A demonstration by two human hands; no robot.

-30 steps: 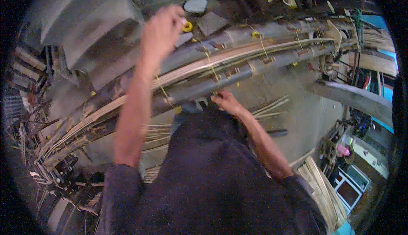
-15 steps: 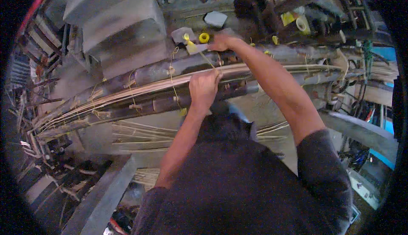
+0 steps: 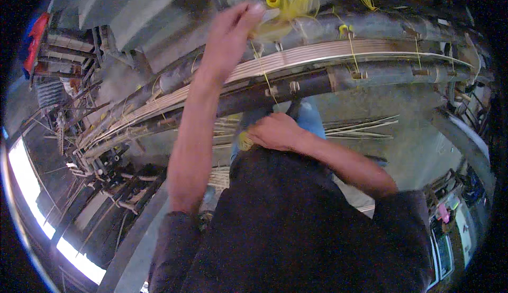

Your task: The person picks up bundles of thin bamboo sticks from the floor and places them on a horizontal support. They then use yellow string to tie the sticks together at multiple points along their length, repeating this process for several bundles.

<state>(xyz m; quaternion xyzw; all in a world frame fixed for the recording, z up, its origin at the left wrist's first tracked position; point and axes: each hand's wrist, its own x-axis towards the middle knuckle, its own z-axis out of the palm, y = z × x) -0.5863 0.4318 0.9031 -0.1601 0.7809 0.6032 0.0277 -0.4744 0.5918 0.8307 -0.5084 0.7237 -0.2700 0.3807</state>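
My left hand [image 3: 227,41], blurred by motion, is raised at the far pole. It is closed on yellow cord [image 3: 259,52], which runs down across the slats toward my right hand. Pale yellow loops [image 3: 296,7] blur just beside its fingers. Close to my lap, my right hand [image 3: 278,131] is closed on a small yellow cord bundle [image 3: 245,140]. Between the hands lies a curved bundle of thin bamboo-like slats [image 3: 301,57]. It sits between a far dark pole [image 3: 386,25] and a near dark pole [image 3: 312,84], tied across with yellow cords.
A yellow ring-shaped roll [image 3: 273,0] rests beyond the far pole. Another yellow cord coil [image 3: 369,3] lies farther right. Loose thin strips [image 3: 365,128] are on the floor under the near pole. Concrete steps [image 3: 153,17] rise at the far left.
My left hand has gone from the slats up to the far pole. My right hand has come back from beyond that pole to my lap. The view has shifted.
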